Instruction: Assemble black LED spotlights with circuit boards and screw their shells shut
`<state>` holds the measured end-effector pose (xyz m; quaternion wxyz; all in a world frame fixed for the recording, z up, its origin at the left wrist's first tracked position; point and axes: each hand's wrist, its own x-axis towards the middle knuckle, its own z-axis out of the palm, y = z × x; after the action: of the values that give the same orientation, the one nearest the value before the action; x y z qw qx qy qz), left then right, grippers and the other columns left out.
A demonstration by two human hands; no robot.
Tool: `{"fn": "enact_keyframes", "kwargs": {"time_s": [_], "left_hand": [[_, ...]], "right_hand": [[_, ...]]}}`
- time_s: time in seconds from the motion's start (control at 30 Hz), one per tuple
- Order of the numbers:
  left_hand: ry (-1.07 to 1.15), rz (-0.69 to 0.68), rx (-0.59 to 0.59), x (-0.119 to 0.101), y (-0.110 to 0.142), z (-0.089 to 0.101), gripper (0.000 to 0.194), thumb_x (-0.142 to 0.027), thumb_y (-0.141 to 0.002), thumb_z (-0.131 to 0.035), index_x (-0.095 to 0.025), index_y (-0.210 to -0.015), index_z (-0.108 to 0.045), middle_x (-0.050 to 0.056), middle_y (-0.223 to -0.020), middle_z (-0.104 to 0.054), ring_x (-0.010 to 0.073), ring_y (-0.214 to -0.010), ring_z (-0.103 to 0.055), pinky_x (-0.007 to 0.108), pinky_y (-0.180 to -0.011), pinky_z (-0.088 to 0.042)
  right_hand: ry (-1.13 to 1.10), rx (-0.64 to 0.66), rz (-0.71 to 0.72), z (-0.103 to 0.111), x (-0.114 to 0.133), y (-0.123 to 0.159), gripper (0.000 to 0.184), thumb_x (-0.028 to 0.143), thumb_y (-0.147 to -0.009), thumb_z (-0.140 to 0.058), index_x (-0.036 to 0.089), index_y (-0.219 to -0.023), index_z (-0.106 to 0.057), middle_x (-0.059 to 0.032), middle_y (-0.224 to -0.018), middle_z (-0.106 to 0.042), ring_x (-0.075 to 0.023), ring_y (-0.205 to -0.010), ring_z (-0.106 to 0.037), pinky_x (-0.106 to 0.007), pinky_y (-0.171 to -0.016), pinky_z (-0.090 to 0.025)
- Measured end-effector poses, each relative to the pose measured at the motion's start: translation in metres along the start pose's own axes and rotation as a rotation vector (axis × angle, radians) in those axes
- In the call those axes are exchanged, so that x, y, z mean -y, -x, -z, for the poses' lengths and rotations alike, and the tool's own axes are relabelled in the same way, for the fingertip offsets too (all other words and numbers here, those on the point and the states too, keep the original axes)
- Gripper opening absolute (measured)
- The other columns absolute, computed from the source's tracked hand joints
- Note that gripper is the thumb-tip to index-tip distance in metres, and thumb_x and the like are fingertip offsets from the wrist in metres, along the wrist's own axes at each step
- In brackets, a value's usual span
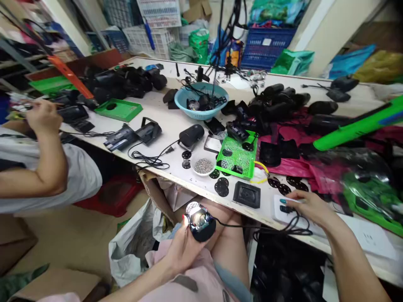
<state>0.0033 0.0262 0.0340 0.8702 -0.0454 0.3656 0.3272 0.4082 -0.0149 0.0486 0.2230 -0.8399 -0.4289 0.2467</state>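
Observation:
My left hand point(186, 247) is closed around a black flashlight head point(201, 222) above my lap. Its face has a shiny reflector, and a bright white spot shows at its left edge. From it a black cord point(239, 225) runs right to a bunched loop by the table edge. On the table my right hand point(310, 205) grips a white power strip point(278, 216), its thumb beside a black plug point(286, 208). The far fingers are partly hidden. A square black part point(247, 194) lies left of the strip.
A white bowl of small metal pieces point(203, 166), a green tray point(237, 155), black discs point(221, 186) and a blue basket point(201, 110) stand on the table. Black lamp bodies point(189, 136) lie about. A green pole point(359, 126) slants in from the right. A co-worker's arm point(47, 155) is at left.

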Motion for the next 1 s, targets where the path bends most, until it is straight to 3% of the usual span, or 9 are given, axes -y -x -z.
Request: {"fn": "enact_keyframes", "kwargs": {"time_s": [0.1,0.3,0.4,0.53,0.67,0.83,1.0], "left_hand": [[0.038,0.009,0.012,0.003,-0.004,0.003,0.039,-0.044,-0.100,-0.048,-0.015,-0.113,-0.072,0.012,-0.114,-0.076,0.0261,-0.115,-0.067,0.041,-0.110,-0.045],[0.016,0.043,0.132,0.013,-0.003,0.014,0.041,-0.046,-0.101,-0.045,-0.016,-0.108,-0.072,0.010,-0.101,-0.078,0.0242,-0.106,-0.071,0.037,-0.099,-0.051],[0.047,0.029,0.119,0.019,0.000,0.014,0.042,-0.046,-0.100,-0.046,-0.015,-0.102,-0.074,0.011,-0.097,-0.079,0.0236,-0.098,-0.073,0.033,-0.089,-0.054],[0.092,0.030,0.116,0.025,0.000,0.015,0.045,-0.047,-0.100,-0.041,-0.019,-0.096,-0.076,0.009,-0.095,-0.080,0.0206,-0.094,-0.075,0.029,-0.082,-0.055],[0.094,0.024,0.164,0.027,-0.003,0.021,0.044,-0.045,-0.100,-0.040,-0.025,-0.089,-0.077,0.008,-0.097,-0.081,0.0193,-0.095,-0.075,0.029,-0.088,-0.055],[0.066,0.071,0.228,0.032,-0.007,0.031,0.044,-0.046,-0.098,-0.038,-0.033,-0.081,-0.076,0.007,-0.096,-0.081,0.0204,-0.098,-0.076,0.034,-0.094,-0.053],[0.101,0.049,0.245,0.043,-0.006,0.037,0.049,-0.058,-0.096,-0.035,-0.030,-0.090,-0.075,0.012,-0.100,-0.080,0.0239,-0.100,-0.075,0.038,-0.097,-0.053]], "right_hand": [[-0.060,0.120,-0.053,-0.003,-0.016,-0.008,0.033,0.051,-0.055,-0.069,0.021,-0.067,-0.074,-0.0077,-0.073,-0.076,-0.0268,-0.072,-0.069,-0.033,-0.068,-0.051],[-0.063,0.109,-0.090,-0.005,-0.027,-0.011,0.036,0.051,-0.049,-0.072,0.021,-0.067,-0.077,-0.0091,-0.077,-0.077,-0.0279,-0.072,-0.069,-0.032,-0.065,-0.052],[-0.079,0.156,-0.088,-0.003,-0.027,-0.014,0.035,0.051,-0.047,-0.072,0.022,-0.065,-0.078,-0.0074,-0.075,-0.077,-0.0287,-0.074,-0.070,-0.033,-0.068,-0.054],[-0.062,0.199,-0.085,0.003,-0.020,-0.021,0.030,0.049,-0.044,-0.073,0.024,-0.059,-0.078,-0.0061,-0.074,-0.077,-0.0295,-0.077,-0.071,-0.033,-0.070,-0.056],[-0.085,0.243,-0.146,0.004,-0.007,-0.020,0.026,0.045,-0.039,-0.077,0.024,-0.055,-0.078,-0.0063,-0.071,-0.076,-0.0277,-0.075,-0.070,-0.031,-0.070,-0.055],[-0.125,0.210,-0.150,-0.002,0.008,-0.008,0.023,0.042,-0.039,-0.074,0.023,-0.053,-0.074,-0.0053,-0.061,-0.071,-0.0227,-0.062,-0.066,-0.030,-0.059,-0.051],[-0.140,0.193,-0.199,-0.002,0.025,-0.003,0.018,0.034,-0.037,-0.071,0.021,-0.048,-0.066,-0.0031,-0.050,-0.061,-0.0189,-0.049,-0.057,-0.029,-0.047,-0.043]]}}
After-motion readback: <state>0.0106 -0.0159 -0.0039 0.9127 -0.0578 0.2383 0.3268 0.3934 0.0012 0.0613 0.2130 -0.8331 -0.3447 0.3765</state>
